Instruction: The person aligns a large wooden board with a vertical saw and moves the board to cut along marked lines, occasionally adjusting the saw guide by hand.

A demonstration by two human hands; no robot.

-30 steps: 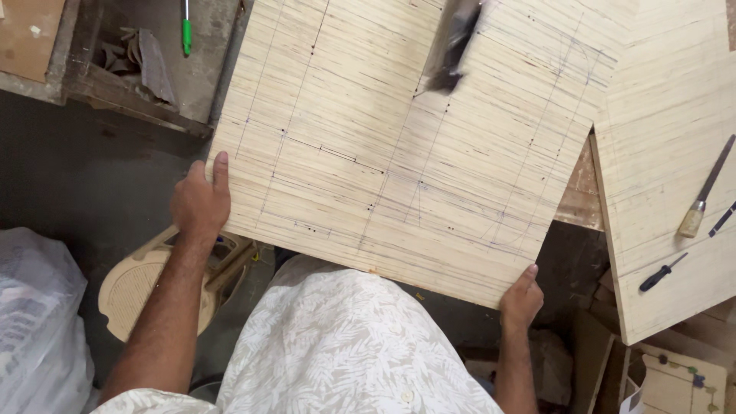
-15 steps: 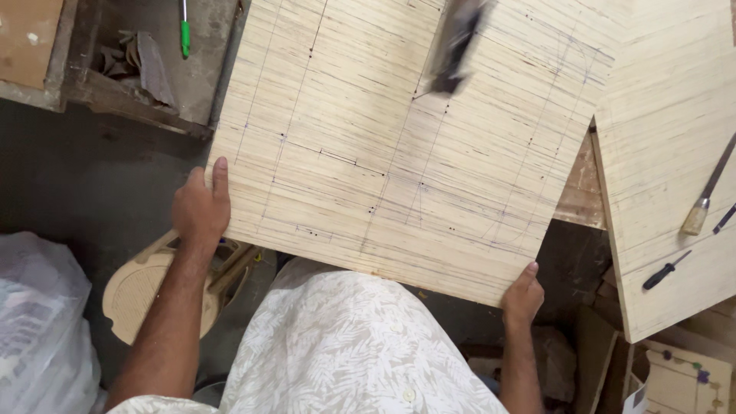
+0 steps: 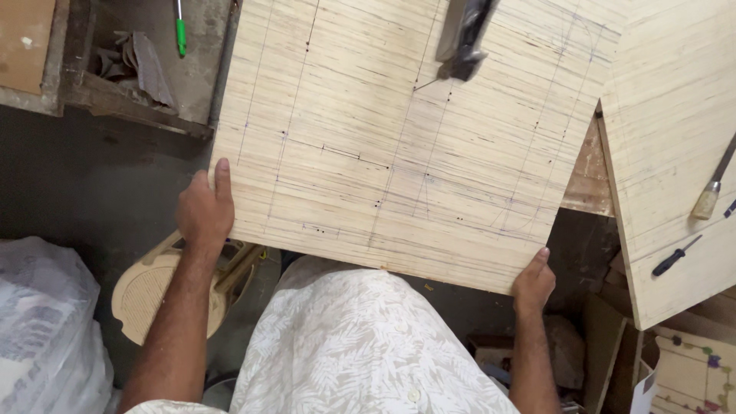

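Workshop clutter is lying below the pale plywood panel (image 3: 406, 130). You are gripping its near edge: left hand (image 3: 205, 211) clamped at the left corner, right hand (image 3: 533, 282) pinching the right corner. Judging stiff, light, wide; keep holding both corners.

pale wooden board (image 3: 399, 146), matt, streaky grain, pen-marked; dark glossy metal tool (image 3: 462, 34) on it; beige plastic stool (image 3: 149, 295); white patterned cloth shirt (image 3: 360, 345); crinkled plastic sack (image 3: 46, 322).
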